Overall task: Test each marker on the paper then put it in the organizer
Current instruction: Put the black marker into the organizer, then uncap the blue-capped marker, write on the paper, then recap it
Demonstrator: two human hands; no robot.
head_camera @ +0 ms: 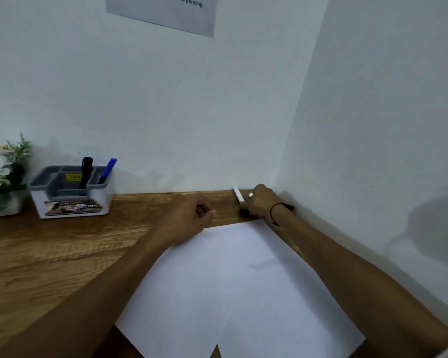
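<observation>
A white sheet of paper [233,288] lies on the wooden desk [49,254]. At its far right corner my right hand [263,202] grips a marker [238,195] whose white end sticks up to the left; a dark marker [289,206] lies under the wrist by the wall. My left hand [192,218] rests at the paper's far edge with fingers curled, holding nothing. The grey and white organizer [70,192] stands at the back left with a black marker [86,174] and a blue marker [108,170] upright in it.
A potted plant [3,177] stands left of the organizer. White walls close the desk at the back and the right. A printed notice [163,11] hangs on the back wall.
</observation>
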